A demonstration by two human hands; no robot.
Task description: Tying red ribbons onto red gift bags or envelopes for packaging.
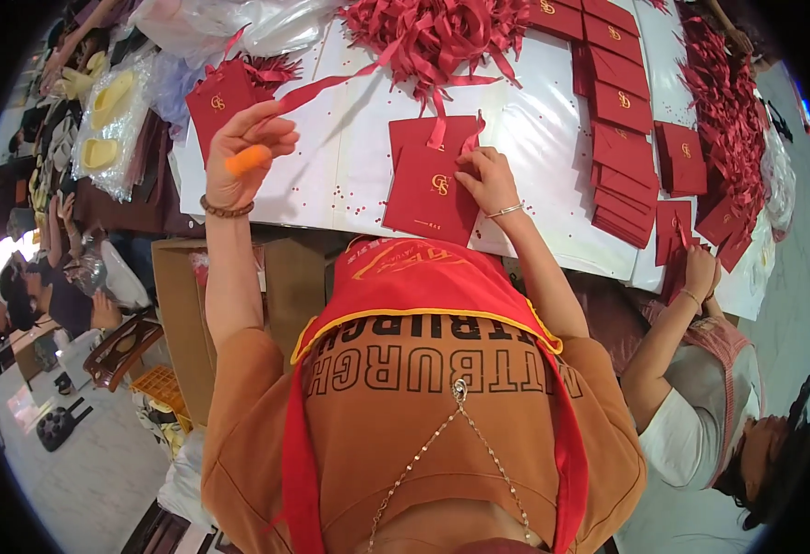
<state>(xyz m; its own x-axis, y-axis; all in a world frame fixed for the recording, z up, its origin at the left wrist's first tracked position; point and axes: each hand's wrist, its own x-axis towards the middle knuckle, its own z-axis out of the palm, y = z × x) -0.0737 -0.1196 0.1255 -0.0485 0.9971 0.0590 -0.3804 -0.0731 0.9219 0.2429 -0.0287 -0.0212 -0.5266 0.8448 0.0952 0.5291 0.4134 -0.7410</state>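
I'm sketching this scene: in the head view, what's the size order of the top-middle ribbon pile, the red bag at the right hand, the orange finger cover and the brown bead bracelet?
Ribbon pile
Red bag
Orange finger cover, bead bracelet: too alike to rank

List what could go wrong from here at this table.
The red ribbon running from the left hand to the ribbon heap might snag and drag others out. The red paper bag at the right hand lies by the near edge of the white table, so it could slip off.
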